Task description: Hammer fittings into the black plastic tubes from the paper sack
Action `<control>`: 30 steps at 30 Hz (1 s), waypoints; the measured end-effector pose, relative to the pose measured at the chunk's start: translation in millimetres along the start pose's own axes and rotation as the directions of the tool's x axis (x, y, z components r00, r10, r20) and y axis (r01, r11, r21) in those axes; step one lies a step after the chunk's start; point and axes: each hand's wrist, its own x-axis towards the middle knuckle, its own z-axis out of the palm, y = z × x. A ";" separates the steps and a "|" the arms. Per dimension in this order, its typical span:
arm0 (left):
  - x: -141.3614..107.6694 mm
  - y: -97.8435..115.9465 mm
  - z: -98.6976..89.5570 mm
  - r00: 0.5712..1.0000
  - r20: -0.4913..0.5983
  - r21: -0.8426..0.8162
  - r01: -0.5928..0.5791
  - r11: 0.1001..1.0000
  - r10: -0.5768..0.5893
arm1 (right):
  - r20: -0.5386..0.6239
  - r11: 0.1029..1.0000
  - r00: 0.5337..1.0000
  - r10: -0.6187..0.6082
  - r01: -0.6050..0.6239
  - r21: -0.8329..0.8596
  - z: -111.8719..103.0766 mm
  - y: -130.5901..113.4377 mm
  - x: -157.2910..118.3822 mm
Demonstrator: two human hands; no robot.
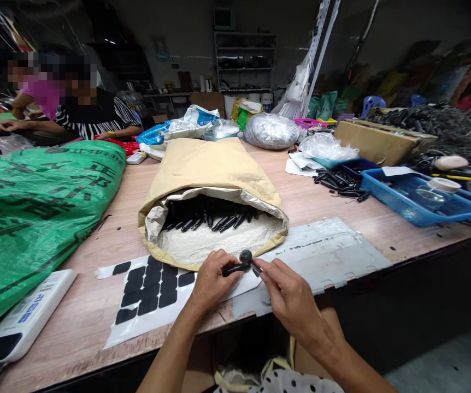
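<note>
My left hand (214,279) is closed around a black rod-shaped plastic part (234,269). A round black knob (246,256) shows at the part's right end, between my two hands. My right hand (293,297) pinches something small and slim against that end; its kind cannot be made out. Just beyond my hands lies a tan woven sack (215,164), its mouth facing me, with many black parts (219,221) inside. Left of my left hand, a white backing sheet (116,333) carries rows of black rounded-square stickers (151,284).
A green sack (47,191) and a white power strip (34,316) lie at left. Rightward are a clear plastic sheet (334,254), loose black parts (337,183), a blue tray (419,210) and a cardboard box (375,142). Two people sit at far left.
</note>
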 end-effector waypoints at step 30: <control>-0.6 -2.6 -1.4 0.999 0.047 0.009 0.019 1.000 -0.020 | -0.281 0.663 0.914 0.294 -0.406 -0.629 -21.7 139.6 82.6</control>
